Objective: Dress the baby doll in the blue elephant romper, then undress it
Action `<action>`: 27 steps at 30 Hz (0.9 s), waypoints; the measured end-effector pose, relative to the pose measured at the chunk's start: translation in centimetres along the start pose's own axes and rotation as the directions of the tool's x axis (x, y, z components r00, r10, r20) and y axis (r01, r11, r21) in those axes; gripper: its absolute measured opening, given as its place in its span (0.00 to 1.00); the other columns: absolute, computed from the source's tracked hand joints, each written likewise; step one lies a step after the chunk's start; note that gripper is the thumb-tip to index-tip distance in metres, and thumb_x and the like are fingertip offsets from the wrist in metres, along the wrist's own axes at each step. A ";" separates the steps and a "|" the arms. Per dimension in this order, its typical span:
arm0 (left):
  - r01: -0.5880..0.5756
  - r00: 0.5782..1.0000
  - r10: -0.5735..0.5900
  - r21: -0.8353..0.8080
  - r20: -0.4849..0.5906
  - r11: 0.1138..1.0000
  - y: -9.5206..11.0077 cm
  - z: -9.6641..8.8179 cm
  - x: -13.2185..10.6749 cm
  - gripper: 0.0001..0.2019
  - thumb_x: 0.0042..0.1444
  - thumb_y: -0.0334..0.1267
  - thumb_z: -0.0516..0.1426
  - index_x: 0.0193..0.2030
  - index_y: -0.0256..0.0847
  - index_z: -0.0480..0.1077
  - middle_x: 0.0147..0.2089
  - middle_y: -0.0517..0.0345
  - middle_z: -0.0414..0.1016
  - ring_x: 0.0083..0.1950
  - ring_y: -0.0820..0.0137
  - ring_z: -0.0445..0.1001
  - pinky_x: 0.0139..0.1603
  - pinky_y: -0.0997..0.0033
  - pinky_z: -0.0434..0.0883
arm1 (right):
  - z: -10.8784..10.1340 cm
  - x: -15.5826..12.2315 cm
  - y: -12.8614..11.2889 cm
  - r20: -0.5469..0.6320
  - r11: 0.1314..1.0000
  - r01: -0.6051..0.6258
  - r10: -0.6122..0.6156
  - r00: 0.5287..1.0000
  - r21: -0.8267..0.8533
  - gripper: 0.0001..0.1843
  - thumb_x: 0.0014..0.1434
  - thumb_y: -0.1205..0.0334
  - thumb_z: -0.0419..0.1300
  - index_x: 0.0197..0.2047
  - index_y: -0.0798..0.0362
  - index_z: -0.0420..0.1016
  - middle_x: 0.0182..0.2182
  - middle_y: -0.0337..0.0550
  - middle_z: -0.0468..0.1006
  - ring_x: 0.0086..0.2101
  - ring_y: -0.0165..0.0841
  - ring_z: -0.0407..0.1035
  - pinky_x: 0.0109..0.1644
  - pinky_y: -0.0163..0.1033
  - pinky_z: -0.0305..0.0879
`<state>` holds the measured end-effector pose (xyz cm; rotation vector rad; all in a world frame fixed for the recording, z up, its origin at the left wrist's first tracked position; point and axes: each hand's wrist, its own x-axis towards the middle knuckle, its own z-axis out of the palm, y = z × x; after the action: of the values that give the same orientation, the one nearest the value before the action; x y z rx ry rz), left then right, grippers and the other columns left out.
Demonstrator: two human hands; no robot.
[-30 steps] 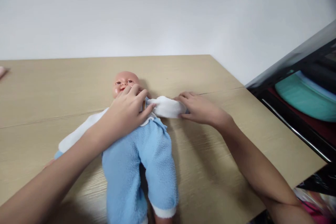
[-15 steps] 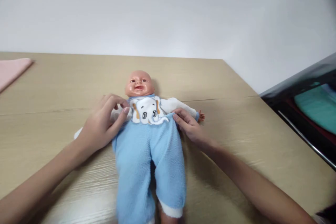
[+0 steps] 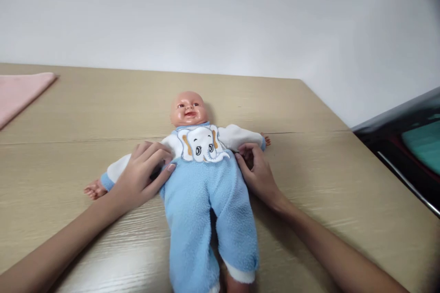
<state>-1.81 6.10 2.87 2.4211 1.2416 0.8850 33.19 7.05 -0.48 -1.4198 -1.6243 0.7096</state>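
Note:
A baby doll point(image 3: 188, 109) lies on its back on the wooden table point(image 3: 309, 178), head away from me. It wears a light blue fleece romper point(image 3: 206, 201) with white sleeves and an elephant patch on the chest. My left hand point(image 3: 142, 174) rests against the doll's side under its arm, fingers curled onto the romper's edge. Pressed to the opposite side beneath the other sleeve is my right hand point(image 3: 256, 171), fingers bent and pinching the fabric. Both doll arms stretch outward, small hands showing.
A pink cloth point(image 3: 19, 94) lies at the table's far left. At the right edge stands a dark rack point(image 3: 395, 146) with something teal on it. A white wall rises behind the table.
My hands left the doll's chest and right sleeve and came down to its sides at the waist. The elephant patch is now uncovered and the doll's arms lie spread. The view shifted left.

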 end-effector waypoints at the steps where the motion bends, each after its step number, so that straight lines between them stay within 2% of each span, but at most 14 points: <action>1: 0.028 1.000 -0.027 -0.047 0.004 0.999 0.1 -0.1 0.2 0.06 0.78 0.40 0.54 0.47 0.47 0.69 0.49 0.54 0.78 0.51 0.57 0.72 0.56 0.52 0.66 | -0.3 -0.3 0.2 0.002 1.000 0.007 -0.007 1.000 -0.025 0.12 0.74 0.48 0.63 0.51 0.46 0.72 0.45 0.46 0.76 0.44 0.45 0.71 0.53 0.54 0.69; 4: 0.166 0.986 -0.169 -0.134 -0.007 0.977 0.5 -0.2 1.0 0.09 0.80 0.42 0.53 0.45 0.46 0.69 0.45 0.55 0.76 0.48 0.57 0.71 0.52 0.53 0.67 | -1.7 -1.4 0.5 0.017 0.998 0.007 -0.005 1.000 -0.062 0.12 0.74 0.49 0.63 0.52 0.45 0.72 0.47 0.49 0.77 0.46 0.47 0.73 0.54 0.55 0.71; 6: 0.222 0.969 -0.232 -0.111 -0.084 0.969 0.9 -0.2 1.7 0.10 0.80 0.43 0.53 0.45 0.46 0.69 0.45 0.53 0.76 0.49 0.57 0.71 0.53 0.52 0.68 | -2.5 -2.2 0.7 0.020 0.995 0.020 -0.018 1.000 -0.094 0.12 0.74 0.49 0.64 0.53 0.45 0.72 0.48 0.50 0.78 0.48 0.48 0.74 0.55 0.56 0.71; 8: 0.185 0.966 -0.189 -0.041 -0.178 0.982 1.9 -0.1 2.6 0.09 0.80 0.41 0.53 0.46 0.45 0.70 0.48 0.51 0.77 0.51 0.57 0.72 0.56 0.51 0.68 | -3.1 -2.6 1.0 0.015 0.992 0.026 -0.024 1.000 -0.122 0.12 0.74 0.49 0.63 0.53 0.45 0.72 0.47 0.50 0.79 0.48 0.48 0.75 0.56 0.57 0.72; 10: 0.068 0.978 -0.062 0.023 -0.198 0.997 3.7 0.3 4.2 0.07 0.80 0.39 0.53 0.48 0.44 0.71 0.53 0.49 0.78 0.56 0.56 0.74 0.60 0.49 0.69 | -3.2 -2.7 1.2 0.007 0.991 0.013 -0.012 1.000 -0.131 0.12 0.73 0.49 0.63 0.53 0.46 0.72 0.46 0.50 0.79 0.47 0.47 0.75 0.55 0.56 0.72; 12: -0.066 0.989 0.070 0.029 -0.127 0.997 6.2 1.1 6.5 0.07 0.80 0.40 0.53 0.50 0.44 0.71 0.56 0.47 0.78 0.60 0.55 0.74 0.64 0.49 0.69 | -3.1 -2.5 1.4 0.006 0.993 0.004 -0.003 1.000 -0.122 0.13 0.73 0.48 0.63 0.52 0.47 0.73 0.47 0.51 0.79 0.46 0.48 0.75 0.54 0.56 0.73; 14: -0.139 0.990 0.138 0.079 0.016 0.987 8.7 2.4 9.3 0.10 0.79 0.46 0.56 0.55 0.43 0.72 0.60 0.47 0.79 0.63 0.53 0.73 0.67 0.48 0.69 | -2.9 -2.2 1.4 0.012 0.995 0.004 -0.003 1.000 -0.102 0.15 0.73 0.47 0.63 0.53 0.48 0.73 0.47 0.51 0.80 0.46 0.47 0.76 0.54 0.55 0.74; 17: -0.199 0.947 0.114 0.269 0.300 0.942 11.3 5.1 13.7 0.20 0.75 0.50 0.62 0.61 0.34 0.72 0.63 0.40 0.78 0.65 0.46 0.73 0.63 0.46 0.71 | -2.7 -2.0 1.4 0.024 0.998 0.008 -0.006 1.000 -0.069 0.16 0.73 0.46 0.63 0.53 0.49 0.73 0.47 0.50 0.80 0.45 0.46 0.77 0.52 0.53 0.74; 19: -0.233 0.888 0.052 0.350 0.456 0.907 11.8 7.1 16.1 0.23 0.73 0.45 0.63 0.65 0.28 0.71 0.66 0.34 0.77 0.69 0.42 0.72 0.65 0.45 0.70 | -2.8 -2.1 1.4 0.035 0.995 0.032 -0.029 0.999 -0.091 0.14 0.73 0.47 0.63 0.51 0.48 0.74 0.46 0.50 0.80 0.45 0.46 0.77 0.52 0.54 0.74; 21: -0.210 0.866 -0.002 0.369 0.499 0.905 11.5 8.6 17.8 0.25 0.71 0.43 0.65 0.66 0.27 0.70 0.66 0.33 0.79 0.68 0.42 0.75 0.65 0.45 0.71 | -3.0 -2.1 1.6 0.039 0.990 0.057 -0.053 0.998 -0.132 0.13 0.73 0.48 0.63 0.50 0.48 0.75 0.47 0.51 0.80 0.47 0.48 0.76 0.54 0.56 0.73; 23: -0.192 0.856 -0.027 0.366 0.516 0.911 10.7 9.6 18.6 0.24 0.69 0.40 0.65 0.67 0.29 0.70 0.65 0.35 0.81 0.66 0.44 0.78 0.63 0.47 0.72 | -3.1 -2.1 1.7 0.010 0.990 0.028 -0.027 1.000 -0.140 0.14 0.73 0.47 0.63 0.53 0.48 0.75 0.47 0.51 0.81 0.46 0.47 0.76 0.54 0.56 0.72; 25: -0.163 0.861 -0.043 0.356 0.507 0.920 10.0 10.0 18.8 0.24 0.66 0.39 0.66 0.66 0.31 0.71 0.64 0.38 0.83 0.63 0.45 0.80 0.60 0.48 0.74 | -3.2 -2.1 1.9 -0.065 0.994 -0.052 0.046 0.997 -0.093 0.19 0.71 0.45 0.64 0.57 0.48 0.71 0.46 0.48 0.80 0.40 0.43 0.75 0.48 0.53 0.73; 27: -0.122 0.880 -0.055 0.335 0.472 0.934 9.5 10.0 18.7 0.25 0.64 0.42 0.67 0.63 0.31 0.73 0.60 0.38 0.84 0.60 0.44 0.82 0.56 0.48 0.76 | -3.3 -1.9 2.0 -0.159 0.993 -0.118 0.118 0.980 0.008 0.23 0.70 0.44 0.66 0.59 0.46 0.67 0.45 0.44 0.78 0.36 0.39 0.72 0.42 0.48 0.71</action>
<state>18.84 15.83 7.23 2.7066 1.2422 0.0352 37.06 5.25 -0.98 -1.5432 -1.4276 0.6449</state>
